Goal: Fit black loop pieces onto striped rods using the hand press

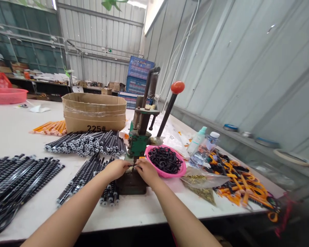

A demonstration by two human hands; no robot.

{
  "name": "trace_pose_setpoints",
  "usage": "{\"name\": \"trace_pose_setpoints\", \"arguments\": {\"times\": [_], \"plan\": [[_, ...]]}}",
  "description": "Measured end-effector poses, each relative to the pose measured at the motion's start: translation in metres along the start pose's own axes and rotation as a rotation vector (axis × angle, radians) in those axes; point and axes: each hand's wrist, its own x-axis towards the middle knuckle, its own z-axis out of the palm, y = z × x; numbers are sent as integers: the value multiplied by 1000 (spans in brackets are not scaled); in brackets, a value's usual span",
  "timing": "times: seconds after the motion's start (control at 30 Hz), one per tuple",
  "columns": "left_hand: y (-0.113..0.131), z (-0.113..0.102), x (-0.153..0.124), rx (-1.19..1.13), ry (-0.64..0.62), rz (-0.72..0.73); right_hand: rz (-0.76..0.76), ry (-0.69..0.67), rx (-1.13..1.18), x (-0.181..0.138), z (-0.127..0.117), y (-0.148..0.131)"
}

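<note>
Head view: my left hand (115, 169) and right hand (147, 170) met over the base of a green hand press (137, 145). My fingers (139, 163) were pressed together from both sides, pinching a small dark piece (132, 168) at the foot of the press, though it was too small to make out properly. The press's red-knobbed lever (167, 109) leaned up to the right. Just beside my right hand sat a pink bowl (181, 168) heaped with black clips (165, 160), with a plastic bag of small brass parts (201, 187) next to it. Rows of black rods (86, 144) covered the white desk (92, 219) to my left, below a cardboard box (94, 113) marked 225#. Orange-and-black pieces (237, 178) lay piled at the right.
</note>
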Motion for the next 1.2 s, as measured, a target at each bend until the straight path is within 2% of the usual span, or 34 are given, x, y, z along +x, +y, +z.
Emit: {"name": "trace_pose_setpoints", "arguments": {"times": [0.27, 0.53, 0.77, 0.97, 1.1, 1.17, 1.2], "plan": [[0, 12, -7, 63, 56, -11, -23, -9, -65, -5, -1, -1], [-3, 6, -1, 122, 27, 20, -44, -65, -141, 1, -4, -2], [-4, 4, -2, 194, 22, 65, -76, -45, -169, 0, -6, -5], [-2, 8, -10, 290, 32, 106, -135, 14, -173, -6, -6, -6], [-2, 10, -12, 367, 25, 135, -194, 90, -170, -18, -14, -18], [-2, 9, -11, 401, 19, 146, -233, 198, -132, -20, -31, -30], [-3, 9, -11, 416, 15, 152, -252, 312, -95, -17, -45, -36]]}}
